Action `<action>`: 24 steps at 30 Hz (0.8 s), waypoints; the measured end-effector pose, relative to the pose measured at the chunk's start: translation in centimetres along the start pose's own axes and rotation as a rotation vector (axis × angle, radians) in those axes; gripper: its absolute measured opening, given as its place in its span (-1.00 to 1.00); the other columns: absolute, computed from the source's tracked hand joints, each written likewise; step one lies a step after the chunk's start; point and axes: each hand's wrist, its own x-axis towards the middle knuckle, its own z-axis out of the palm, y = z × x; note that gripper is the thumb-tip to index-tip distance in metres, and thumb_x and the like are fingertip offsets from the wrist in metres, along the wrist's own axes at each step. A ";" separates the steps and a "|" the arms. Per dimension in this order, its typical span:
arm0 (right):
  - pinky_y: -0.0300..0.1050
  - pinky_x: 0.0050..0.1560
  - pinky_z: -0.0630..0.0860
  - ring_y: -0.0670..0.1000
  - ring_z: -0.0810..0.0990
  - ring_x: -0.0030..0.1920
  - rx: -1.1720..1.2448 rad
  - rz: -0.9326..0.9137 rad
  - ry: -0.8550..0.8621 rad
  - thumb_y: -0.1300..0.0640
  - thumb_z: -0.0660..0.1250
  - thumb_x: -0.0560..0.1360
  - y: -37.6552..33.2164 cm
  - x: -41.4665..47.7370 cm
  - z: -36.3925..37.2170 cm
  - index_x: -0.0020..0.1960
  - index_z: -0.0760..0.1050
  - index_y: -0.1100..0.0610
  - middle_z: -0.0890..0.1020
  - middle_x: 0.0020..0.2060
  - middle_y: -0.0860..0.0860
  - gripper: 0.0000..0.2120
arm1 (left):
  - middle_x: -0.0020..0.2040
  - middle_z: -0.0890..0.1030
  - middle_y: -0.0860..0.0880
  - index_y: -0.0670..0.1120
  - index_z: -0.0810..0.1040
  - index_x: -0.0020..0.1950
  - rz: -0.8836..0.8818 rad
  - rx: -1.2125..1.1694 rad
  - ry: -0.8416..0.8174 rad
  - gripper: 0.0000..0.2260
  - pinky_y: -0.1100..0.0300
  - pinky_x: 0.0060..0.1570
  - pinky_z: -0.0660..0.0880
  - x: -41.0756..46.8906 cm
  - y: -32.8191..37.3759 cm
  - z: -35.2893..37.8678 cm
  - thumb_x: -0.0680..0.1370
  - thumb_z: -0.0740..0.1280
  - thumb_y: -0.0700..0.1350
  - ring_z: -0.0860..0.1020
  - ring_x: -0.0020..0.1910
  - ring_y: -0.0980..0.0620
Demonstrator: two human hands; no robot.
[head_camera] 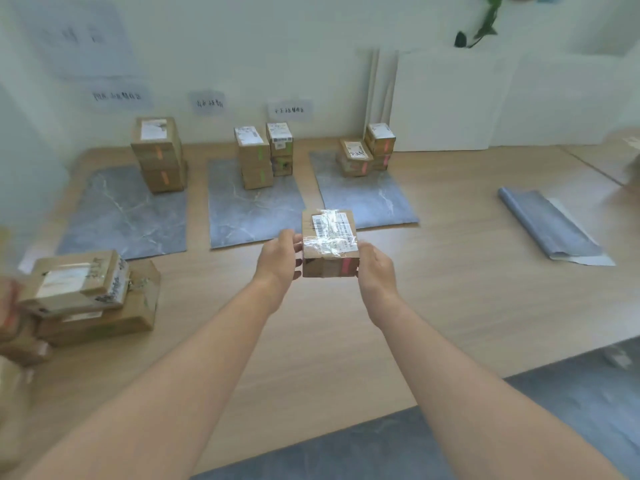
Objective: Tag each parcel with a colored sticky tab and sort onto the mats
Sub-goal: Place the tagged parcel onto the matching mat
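Note:
I hold a small cardboard parcel (329, 242) with a taped white label on top and a pink tab on its near side. My left hand (278, 261) grips its left end and my right hand (375, 268) grips its right end, above the wooden table just in front of the mats. Three grey marbled mats lie side by side: the left mat (121, 216) carries a stack with orange tabs (159, 154), the middle mat (249, 213) carries stacks with green tabs (256, 157), and the right mat (367, 199) carries parcels with pink tabs (367, 154).
A loose pile of parcels (86, 296) sits at the table's left edge. A folded grey mat (550, 226) lies to the right. Paper labels (207, 102) hang on the wall behind each mat. White boards (443, 98) lean against the wall at the back right.

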 end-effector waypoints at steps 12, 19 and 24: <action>-0.04 -0.21 0.31 0.01 0.36 -0.26 0.082 -0.074 0.119 -0.10 0.15 0.65 -11.7 6.1 -4.1 -0.23 0.39 0.21 0.40 -0.34 0.00 -0.57 | -0.11 0.67 0.01 -0.11 0.61 0.13 0.149 -0.017 -0.046 -0.65 0.02 0.05 0.52 2.3 12.1 5.7 0.67 0.08 0.02 0.59 -0.13 -0.01; -0.02 -0.03 0.49 0.00 0.54 -0.08 0.040 -0.048 0.039 -0.12 0.12 0.62 -9.9 16.8 -8.6 0.07 0.59 0.20 0.64 -0.09 0.11 -0.57 | 0.06 0.66 0.02 -0.04 0.61 0.14 0.089 -0.027 -0.003 -0.68 0.05 0.02 0.54 9.1 11.4 14.5 0.67 0.09 0.03 0.61 -0.01 -0.03; -0.02 0.26 0.56 -0.09 0.60 0.17 0.060 -0.043 -0.107 -0.18 0.14 0.58 -7.4 26.7 -12.1 0.27 0.58 -0.06 0.67 0.11 -0.13 -0.61 | 0.21 0.62 0.06 0.01 0.58 0.29 0.030 -0.031 0.088 -0.65 -0.09 0.29 0.50 16.0 10.4 22.6 0.67 0.09 0.05 0.58 0.20 -0.03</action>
